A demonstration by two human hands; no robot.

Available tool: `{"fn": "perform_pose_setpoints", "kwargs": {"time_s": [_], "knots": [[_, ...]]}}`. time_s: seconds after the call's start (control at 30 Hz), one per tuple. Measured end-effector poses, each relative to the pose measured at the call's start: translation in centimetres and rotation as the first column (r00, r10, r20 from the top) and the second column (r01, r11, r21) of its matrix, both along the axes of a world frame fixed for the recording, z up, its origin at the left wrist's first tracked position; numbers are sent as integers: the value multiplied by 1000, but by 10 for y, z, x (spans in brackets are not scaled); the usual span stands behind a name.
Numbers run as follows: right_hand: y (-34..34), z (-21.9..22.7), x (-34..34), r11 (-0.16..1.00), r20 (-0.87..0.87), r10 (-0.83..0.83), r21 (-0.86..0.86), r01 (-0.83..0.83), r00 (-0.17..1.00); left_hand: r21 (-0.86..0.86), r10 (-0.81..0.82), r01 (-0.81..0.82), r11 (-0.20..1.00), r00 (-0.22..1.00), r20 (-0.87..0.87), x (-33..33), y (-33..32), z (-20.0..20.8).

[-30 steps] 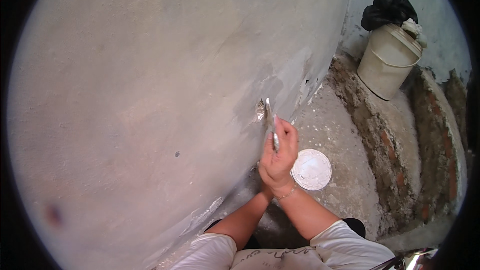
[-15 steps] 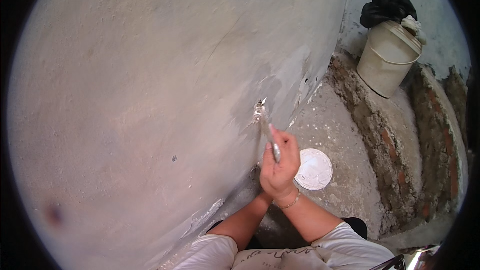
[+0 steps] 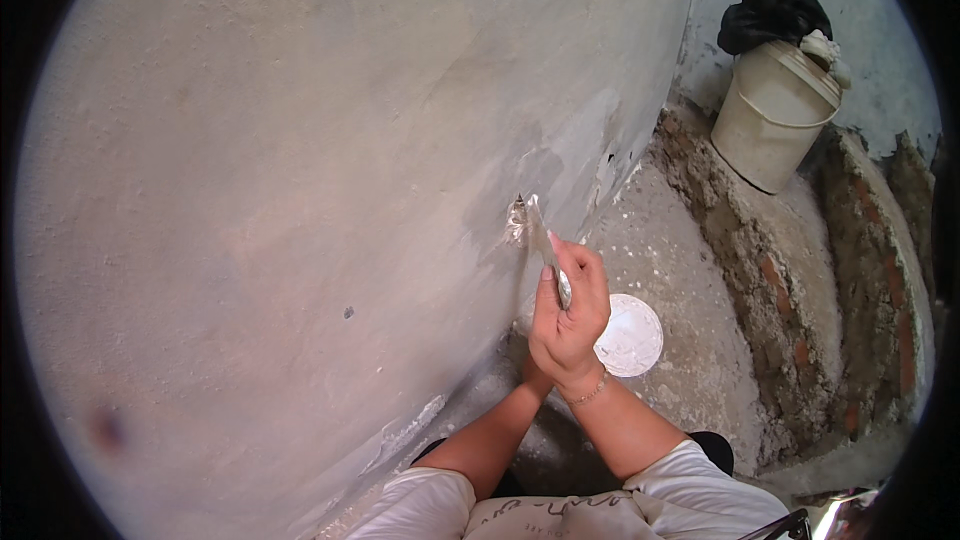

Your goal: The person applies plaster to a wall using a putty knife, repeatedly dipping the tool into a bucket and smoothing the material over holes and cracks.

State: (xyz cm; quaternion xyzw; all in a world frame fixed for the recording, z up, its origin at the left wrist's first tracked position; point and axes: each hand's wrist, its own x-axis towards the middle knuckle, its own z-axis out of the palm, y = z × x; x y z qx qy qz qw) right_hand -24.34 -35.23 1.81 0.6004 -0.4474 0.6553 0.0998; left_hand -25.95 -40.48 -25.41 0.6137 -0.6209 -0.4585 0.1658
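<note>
My right hand (image 3: 572, 315) is closed round the handle of a putty knife (image 3: 541, 240). The blade points up along the grey plastered wall (image 3: 250, 190), just right of a small hole (image 3: 518, 220) rimmed with pale filler. Damp, darker plaster surrounds that spot. My left forearm (image 3: 497, 437) reaches in under the right wrist. Its hand is almost wholly hidden behind the right one, so its fingers do not show. Just right of my right hand is a round white tub (image 3: 632, 336) with white paste in it; whether the left hand touches it cannot be seen.
Rough steps (image 3: 770, 285) of concrete and brick rise on the right. On one stands a pale lidded bucket (image 3: 775, 120), topped by a black plastic bag (image 3: 775, 18). The speckled concrete floor (image 3: 690, 310) runs along the wall's foot. Another small hole (image 3: 348, 313) marks the wall lower left.
My right hand has shifted slightly right and down, taking the putty knife's blade off the filled hole to its right side. The left arm has barely moved.
</note>
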Motion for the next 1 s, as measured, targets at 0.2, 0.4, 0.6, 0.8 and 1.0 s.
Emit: {"fn": "perform_pose_setpoints", "kwargs": {"time_s": [0.2, 0.4, 0.6, 0.8, 1.0], "knots": [[-22, -20, 31, 975, -214, -215, 6, 221, 953, 0, -13, 13, 1000, 999, 33, -4, 9, 3], [0, -25, 14, 996, -289, -54, 55, 73, 956, -11, -8, 8, 1000, 999, 52, -1, 8, -3], [13, -10, -22, 994, -164, -17, 100, 34, 986, -21, -9, 11, 1000, 998, 59, -5, 7, -7], [-17, 4, 3, 995, -208, -93, -50, 84, 974, -21, -14, 16, 1000, 998, 60, -8, 11, -8], [14, -16, -16, 997, -259, 18, 72, 1, 966, 24, 11, -13, 1000, 996, 84, 4, 15, -1]]}}
